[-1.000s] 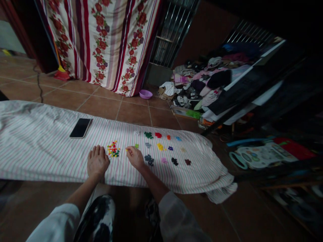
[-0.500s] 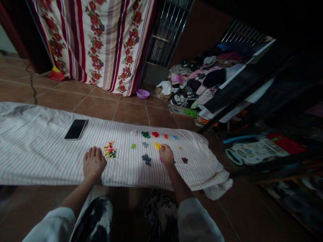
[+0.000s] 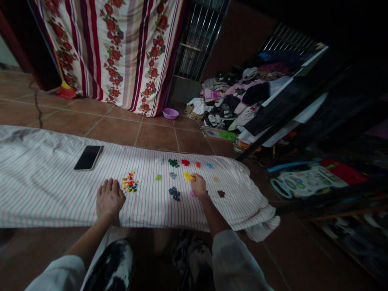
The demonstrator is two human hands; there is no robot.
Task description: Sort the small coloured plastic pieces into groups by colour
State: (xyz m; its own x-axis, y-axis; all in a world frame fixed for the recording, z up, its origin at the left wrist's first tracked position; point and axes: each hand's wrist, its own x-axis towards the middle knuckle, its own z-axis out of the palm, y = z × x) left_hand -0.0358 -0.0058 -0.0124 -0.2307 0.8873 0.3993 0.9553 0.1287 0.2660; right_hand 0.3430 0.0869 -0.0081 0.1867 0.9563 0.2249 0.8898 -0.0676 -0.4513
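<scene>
From where I stand, the right hand [image 3: 198,185] has its grip bent down at the near right edge of the yellow pieces [image 3: 188,176], thumb and fingers drawn in close; whether they pinch a piece, I can't tell. Just beyond that grip lie the red pieces [image 3: 185,162], orange pieces [image 3: 198,164] and blue pieces [image 3: 209,165], with the pink pieces [image 3: 193,193] tucked in front of it, partly behind the hand. Left of it sit light grey pieces [image 3: 172,175], dark grey pieces [image 3: 174,193] and, further over, lime pieces [image 3: 158,177]. To its right are beige pieces [image 3: 215,179] and maroon pieces [image 3: 221,194]. The left hand [image 3: 110,198] rests palm down on the striped cloth [image 3: 145,210] over the desk, its grip open and flat, just beside the mixed-colour pieces [image 3: 129,182]. A phone [image 3: 87,157] lies beyond and left of that grip.
</scene>
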